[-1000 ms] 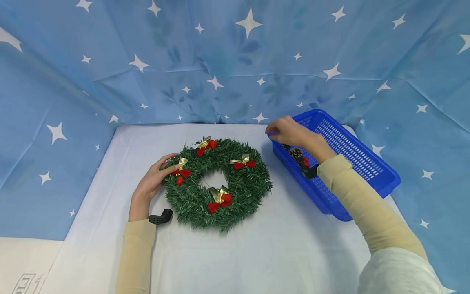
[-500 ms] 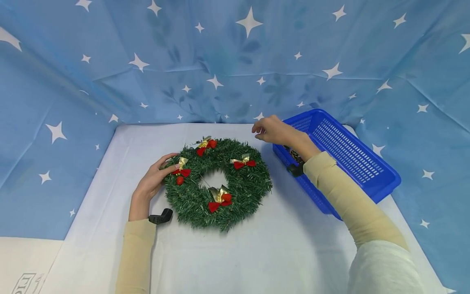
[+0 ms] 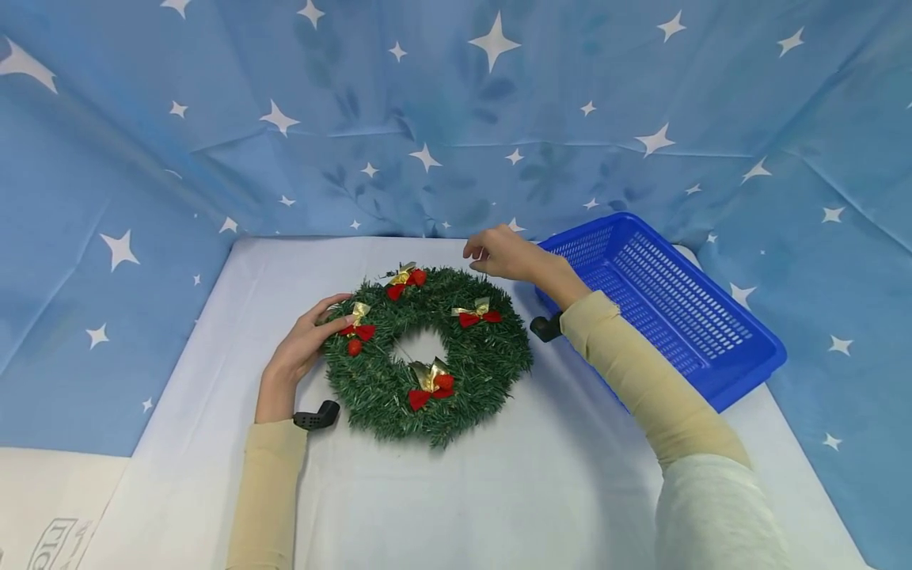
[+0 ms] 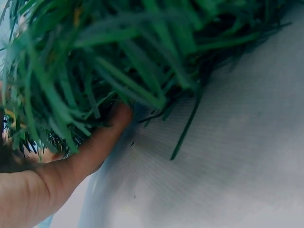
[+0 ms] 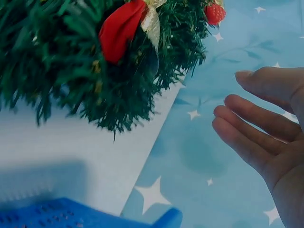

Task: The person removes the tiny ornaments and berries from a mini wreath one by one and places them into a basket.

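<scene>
On white-clothed worktop (image 3: 427,499), round green tinsel wreath (image 3: 484,376) is apparently steadied in left grip (image 3: 302,340); parted right grip (image 3: 504,253) should be lowered.

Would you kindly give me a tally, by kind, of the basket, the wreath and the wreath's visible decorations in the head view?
Wreath: 1
Basket: 1
Red bows: 4
Gold bows: 4
Red berries: 3
Total: 13
</scene>
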### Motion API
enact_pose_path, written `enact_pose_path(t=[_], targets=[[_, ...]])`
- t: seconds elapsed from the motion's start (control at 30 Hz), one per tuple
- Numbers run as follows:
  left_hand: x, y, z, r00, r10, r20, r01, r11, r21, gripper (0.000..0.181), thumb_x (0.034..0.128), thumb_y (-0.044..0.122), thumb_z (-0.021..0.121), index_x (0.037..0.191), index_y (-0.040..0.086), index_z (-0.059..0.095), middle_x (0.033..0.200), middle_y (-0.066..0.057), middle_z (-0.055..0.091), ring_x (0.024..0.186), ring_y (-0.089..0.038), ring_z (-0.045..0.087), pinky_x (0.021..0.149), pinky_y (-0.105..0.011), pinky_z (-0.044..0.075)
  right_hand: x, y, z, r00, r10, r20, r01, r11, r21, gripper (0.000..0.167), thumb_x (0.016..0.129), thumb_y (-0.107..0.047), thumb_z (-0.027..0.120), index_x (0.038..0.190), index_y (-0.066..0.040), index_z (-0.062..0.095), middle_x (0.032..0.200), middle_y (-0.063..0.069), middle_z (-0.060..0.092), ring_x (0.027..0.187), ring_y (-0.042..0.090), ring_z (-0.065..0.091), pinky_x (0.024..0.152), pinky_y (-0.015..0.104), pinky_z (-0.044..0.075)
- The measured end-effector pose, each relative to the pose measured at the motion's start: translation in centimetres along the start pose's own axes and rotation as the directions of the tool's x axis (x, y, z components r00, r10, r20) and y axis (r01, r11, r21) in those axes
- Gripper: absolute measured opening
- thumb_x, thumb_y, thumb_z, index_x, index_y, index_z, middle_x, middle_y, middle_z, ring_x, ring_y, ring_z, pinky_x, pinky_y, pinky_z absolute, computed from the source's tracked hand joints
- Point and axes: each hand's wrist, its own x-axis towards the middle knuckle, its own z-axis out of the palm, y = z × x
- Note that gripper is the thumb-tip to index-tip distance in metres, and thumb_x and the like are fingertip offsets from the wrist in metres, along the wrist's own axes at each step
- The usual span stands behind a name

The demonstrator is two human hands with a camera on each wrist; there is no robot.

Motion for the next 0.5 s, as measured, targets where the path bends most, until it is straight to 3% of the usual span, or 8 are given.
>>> enact_pose_path(t=[0.5], targets=[[0.2, 0.0, 0.0, 1.000, -0.011, 0.000, 0.011, 1.000, -0.007, 0.071, 0.1002, 0.034, 0.070, 0.162, 0.024, 0.036, 0.173, -0.014, -0.002, 0.159, -0.038, -0.007, 0.119, -0.077, 0.004, 3.1, -2.1, 2.2, 0.999, -0.017, 0.034, 0.016, 0.999, 0.039, 0.025, 0.099, -0.001, 0.064, 0.122, 0.003, 0.072, 0.117, 0.021, 0.074, 0.104, 0.030, 0.073, 0.090, 0.040, 0.060]])
